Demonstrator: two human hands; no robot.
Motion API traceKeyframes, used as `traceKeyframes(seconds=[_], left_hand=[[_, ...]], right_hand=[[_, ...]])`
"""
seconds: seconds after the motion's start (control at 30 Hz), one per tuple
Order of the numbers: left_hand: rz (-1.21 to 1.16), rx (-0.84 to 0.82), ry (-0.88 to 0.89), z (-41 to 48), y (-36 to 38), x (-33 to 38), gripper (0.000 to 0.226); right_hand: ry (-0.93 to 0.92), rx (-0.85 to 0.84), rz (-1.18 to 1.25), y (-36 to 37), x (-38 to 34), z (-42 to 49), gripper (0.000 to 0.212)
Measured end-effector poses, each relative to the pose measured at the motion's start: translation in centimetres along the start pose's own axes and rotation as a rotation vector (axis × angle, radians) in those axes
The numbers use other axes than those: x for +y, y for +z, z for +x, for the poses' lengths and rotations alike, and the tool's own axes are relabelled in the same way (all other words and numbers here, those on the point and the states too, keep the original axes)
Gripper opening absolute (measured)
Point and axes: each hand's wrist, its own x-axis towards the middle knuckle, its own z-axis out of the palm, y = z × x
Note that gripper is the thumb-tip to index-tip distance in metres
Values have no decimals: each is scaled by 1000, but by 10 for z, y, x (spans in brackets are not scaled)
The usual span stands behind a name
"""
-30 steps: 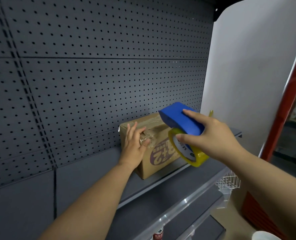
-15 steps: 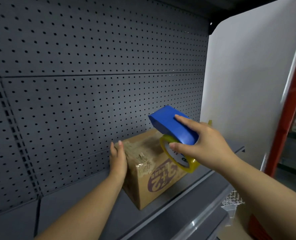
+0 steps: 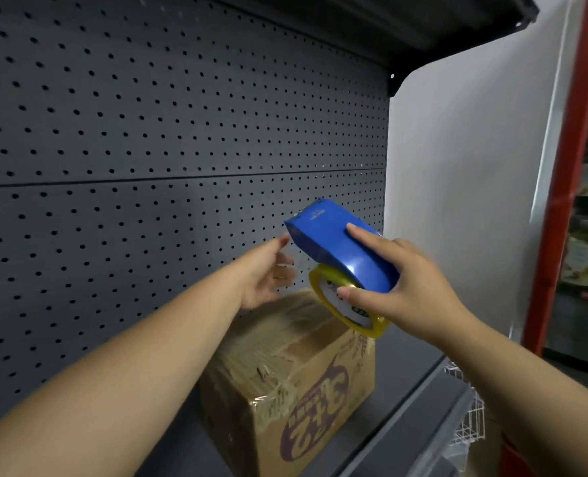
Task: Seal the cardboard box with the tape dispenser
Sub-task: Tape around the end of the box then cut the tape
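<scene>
Dark grey pegboard (image 3: 148, 132) backs a grey shelf (image 3: 382, 421). Cardboard box (image 3: 285, 380) sits on the shelf against the pegboard, purple print on its front face, crumpled old tape on top. Right hand (image 3: 406, 287) grip clamped on blue tape dispenser (image 3: 340, 249) with yellow tape roll (image 3: 347, 306), held above the box's right end. Left hand (image 3: 268, 273) raised above the box, fingers spread apart, touching nothing.
</scene>
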Motion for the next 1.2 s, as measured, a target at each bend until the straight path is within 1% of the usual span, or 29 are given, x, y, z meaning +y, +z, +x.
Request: traceKeyframes(seconds=[0.03, 0.07, 0.1, 0.13, 0.2, 0.23, 0.37, 0.47, 0.57, 0.63, 0.77, 0.9, 1.1, 1.2], left_hand=[[11, -139, -36, 4, 5, 6, 52], [27, -237, -49, 8, 10, 10, 47], [17, -286, -51, 13, 14, 14, 40], [11, -283, -33, 18, 18, 17, 33], [-40, -214, 11, 32, 21, 20, 21], [-75, -171, 32, 36, 21, 23, 20], [-118, -21, 143, 57, 21, 30, 22], [18, 125, 217, 74, 24, 32, 25], [92, 197, 232, 86, 26, 33, 25], [101, 241, 234, 94, 31, 35, 26], [87, 299, 230, 106, 38, 43, 21], [132, 344, 214, 111, 21, 42, 20], [158, 462, 105, 128, 14, 25, 27], [269, 456, 12, 133, 19, 12, 27]], right_hand=[[-8, 7, 6, 0, 3, 3, 76], [-12, 14, 13, 0, 6, 5, 75], [-13, 18, 20, 0, 9, 7, 75], [-14, 18, 24, 0, 11, 10, 75], [-10, 11, 23, -1, 17, 16, 75], [-4, 6, 23, -2, 20, 19, 76], [32, -58, 9, -4, 34, 36, 81], [112, -194, -19, -3, 40, 49, 93], [126, -260, -72, 0, 45, 62, 94], [106, -266, -103, 1, 49, 68, 94], [115, -290, -80, -10, 61, 73, 93], [119, -374, -8, -21, 74, 64, 89], [155, -438, 51, -31, 94, 56, 84], [171, -486, 69, -36, 102, 57, 83]])
